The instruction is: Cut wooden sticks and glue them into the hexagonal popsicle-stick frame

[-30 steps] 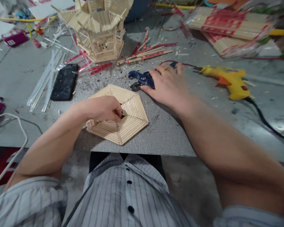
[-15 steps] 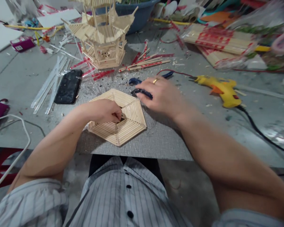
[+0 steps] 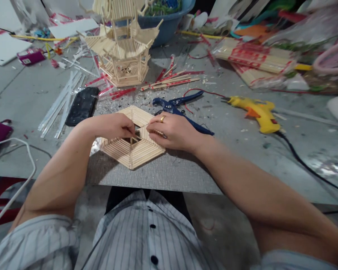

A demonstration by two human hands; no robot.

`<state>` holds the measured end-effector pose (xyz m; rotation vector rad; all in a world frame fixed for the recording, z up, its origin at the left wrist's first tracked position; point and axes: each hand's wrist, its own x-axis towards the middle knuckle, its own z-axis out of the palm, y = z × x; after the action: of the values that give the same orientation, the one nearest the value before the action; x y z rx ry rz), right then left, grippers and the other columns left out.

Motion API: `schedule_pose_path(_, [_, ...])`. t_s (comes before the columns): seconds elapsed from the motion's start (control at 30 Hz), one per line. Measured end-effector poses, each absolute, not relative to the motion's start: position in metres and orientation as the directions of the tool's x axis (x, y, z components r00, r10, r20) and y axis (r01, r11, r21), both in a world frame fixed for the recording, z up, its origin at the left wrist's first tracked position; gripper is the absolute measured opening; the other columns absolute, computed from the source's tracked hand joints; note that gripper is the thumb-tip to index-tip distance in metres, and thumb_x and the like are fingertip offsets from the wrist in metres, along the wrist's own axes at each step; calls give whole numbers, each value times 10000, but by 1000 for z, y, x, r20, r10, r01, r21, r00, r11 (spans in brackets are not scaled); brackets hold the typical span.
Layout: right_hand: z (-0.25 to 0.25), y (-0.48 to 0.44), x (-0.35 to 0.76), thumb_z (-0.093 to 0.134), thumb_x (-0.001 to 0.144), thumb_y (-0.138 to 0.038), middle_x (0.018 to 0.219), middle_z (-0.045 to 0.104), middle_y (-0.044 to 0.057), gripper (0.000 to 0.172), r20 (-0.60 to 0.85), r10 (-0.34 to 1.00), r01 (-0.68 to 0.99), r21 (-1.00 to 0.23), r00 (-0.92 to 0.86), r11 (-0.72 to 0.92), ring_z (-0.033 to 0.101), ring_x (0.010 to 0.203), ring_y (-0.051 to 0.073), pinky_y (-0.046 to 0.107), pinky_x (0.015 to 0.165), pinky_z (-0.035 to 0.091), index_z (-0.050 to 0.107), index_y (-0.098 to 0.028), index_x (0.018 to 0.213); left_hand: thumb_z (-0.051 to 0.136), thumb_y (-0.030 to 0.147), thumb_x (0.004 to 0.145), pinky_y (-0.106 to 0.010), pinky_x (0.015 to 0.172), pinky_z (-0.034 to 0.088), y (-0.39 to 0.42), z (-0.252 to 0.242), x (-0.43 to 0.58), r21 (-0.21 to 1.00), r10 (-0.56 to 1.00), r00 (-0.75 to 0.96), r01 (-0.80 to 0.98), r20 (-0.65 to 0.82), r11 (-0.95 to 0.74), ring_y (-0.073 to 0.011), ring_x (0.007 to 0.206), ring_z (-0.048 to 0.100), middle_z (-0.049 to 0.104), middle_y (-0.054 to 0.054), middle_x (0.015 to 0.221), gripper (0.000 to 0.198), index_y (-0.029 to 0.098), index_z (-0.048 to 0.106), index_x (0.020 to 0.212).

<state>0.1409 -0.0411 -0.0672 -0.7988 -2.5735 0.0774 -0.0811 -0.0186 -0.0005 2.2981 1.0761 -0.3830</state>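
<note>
A hexagonal panel of pale wooden sticks (image 3: pixel 146 150) lies flat on the table in front of me, with a dark opening at its middle. Over that opening, my left hand (image 3: pixel 116 126) is closed in a pinch on what looks like a short wooden stick (image 3: pixel 135 139), mostly hidden by the fingers. My right hand (image 3: pixel 173 131), with a ring on one finger, rests on the panel's right side, its fingers bent and slightly apart. Just behind the right hand lie blue-handled cutting pliers (image 3: pixel 187 99), untouched.
Beyond the panel stands a stick-built pagoda model (image 3: pixel 126 48). A black phone (image 3: pixel 82 106) and clear glue sticks (image 3: pixel 62 103) lie left. On the right are a yellow glue gun (image 3: pixel 256 110) with its cord and packs of wooden sticks (image 3: pixel 259 56). Loose sticks (image 3: pixel 171 80) lie behind the pliers.
My right hand has let go of the blue pliers and moved left onto the panel. My left hand still pinches at the opening. The view has shifted slightly.
</note>
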Motion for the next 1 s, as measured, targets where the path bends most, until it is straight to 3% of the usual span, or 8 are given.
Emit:
schedule_pose_path(0.23, [-64, -45, 137, 515, 933, -359, 966, 715, 107, 284, 462, 500, 439, -240, -732, 866, 629, 885, 222, 341, 780, 446, 707, -157, 989, 492, 268, 845, -220, 589, 362, -18, -7, -79, 649, 764, 542, 728, -349, -220, -74, 559, 458, 544, 19, 616, 173, 142, 611, 829])
schedule_pose_path(0.37, [-65, -45, 136, 544, 920, -395, 846, 711, 92, 272, 474, 566, 530, -223, -674, 818, 630, 820, 222, 341, 749, 418, 691, -168, 900, 483, 249, 882, -220, 526, 324, -24, -9, -70, 732, 737, 566, 666, -370, -145, -59, 496, 389, 451, 42, 543, 171, 169, 515, 734])
schedule_pose_path(0.5, [-69, -44, 136, 561, 912, -391, 853, 715, 93, 256, 507, 580, 569, -196, -638, 798, 634, 820, 220, 341, 752, 411, 696, -173, 910, 465, 224, 902, -219, 513, 321, -28, -9, -65, 793, 796, 526, 602, -301, -98, -53, 493, 392, 455, 39, 560, 180, 175, 489, 731])
schedule_pose_path(0.73, [-67, -44, 138, 410, 976, -381, 834, 707, 94, 355, 522, 583, 553, -233, -623, 800, 625, 799, 212, 355, 745, 401, 685, -171, 896, 496, 222, 877, -207, 537, 361, -30, -12, -65, 817, 798, 559, 556, -228, -156, -56, 527, 466, 530, 26, 606, 139, 160, 562, 772])
schedule_pose_path(1.0, [-64, -43, 138, 378, 978, -358, 841, 703, 89, 369, 472, 564, 522, -233, -677, 821, 616, 823, 216, 358, 734, 403, 700, -181, 945, 622, 241, 734, -200, 571, 362, -31, -7, -65, 702, 783, 581, 652, -221, -286, -56, 542, 472, 594, 33, 572, 127, 137, 693, 728])
